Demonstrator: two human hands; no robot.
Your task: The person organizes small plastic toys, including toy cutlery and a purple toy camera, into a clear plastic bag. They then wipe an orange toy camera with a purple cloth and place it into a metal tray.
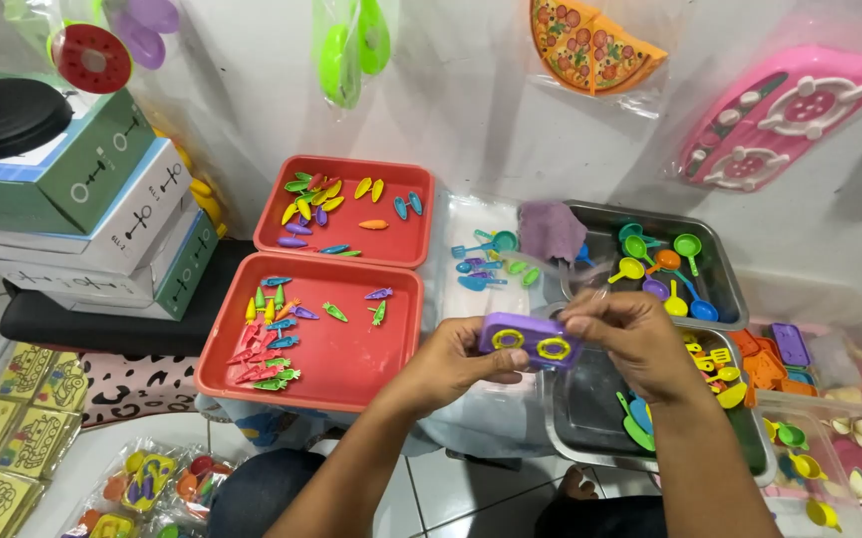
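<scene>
My left hand (454, 359) grips the left end of a small purple toy stove (528, 341) with two yellow burner rings. My right hand (630, 337) pinches its right end and upper edge, along with a thin clear plastic bag (561, 271) that rises above the stove. Both hands hold it in the air over the gap between the near red tray (351, 374) and a metal tray (590, 418).
A far red tray (406, 224) and the near one hold small plastic toy vegetables. Metal trays (720, 269) hold toy pans, spoons and spatulas. Stacked boxes (102, 219) stand at left, packed toy bags (142, 488) lie on the floor, and packaged toys hang on the wall.
</scene>
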